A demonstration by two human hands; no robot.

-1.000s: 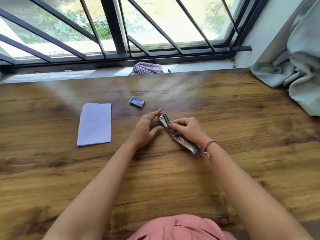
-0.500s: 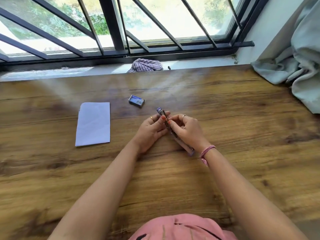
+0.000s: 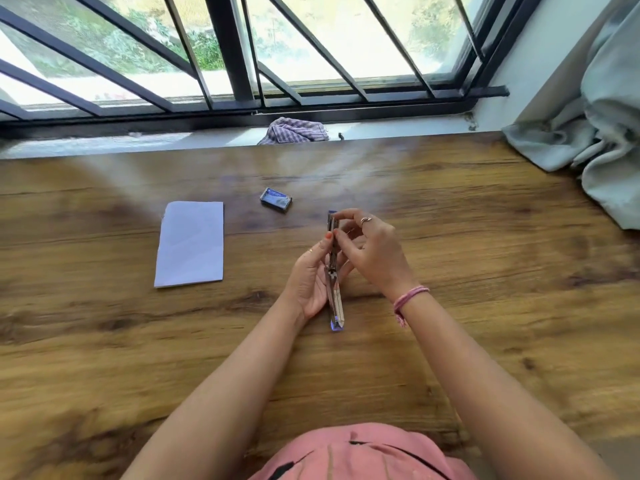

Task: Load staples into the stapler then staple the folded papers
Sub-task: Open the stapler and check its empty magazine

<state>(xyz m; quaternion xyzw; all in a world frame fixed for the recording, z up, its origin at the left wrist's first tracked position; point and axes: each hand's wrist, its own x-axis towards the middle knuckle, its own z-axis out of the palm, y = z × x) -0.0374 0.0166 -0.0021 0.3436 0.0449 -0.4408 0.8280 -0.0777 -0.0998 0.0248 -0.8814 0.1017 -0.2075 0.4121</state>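
A slim metal stapler (image 3: 335, 299) is held lengthwise, unfolded open, above the middle of the wooden table (image 3: 485, 271). My left hand (image 3: 311, 275) cradles it from the left side. My right hand (image 3: 372, 251) pinches its upper part from the right with fingertips together. A folded white paper (image 3: 190, 244) lies flat to the left. A small blue staple box (image 3: 276, 199) sits beyond the hands. I cannot make out loose staples.
A checked cloth (image 3: 294, 131) lies on the window sill behind the table. A grey curtain (image 3: 595, 126) bunches onto the table's far right corner. Black window bars (image 3: 228, 53) run along the back.
The stapler has turned from slanting on the table to pointing straight away from me, lifted between both hands. My left hand moved from beside it to underneath it.
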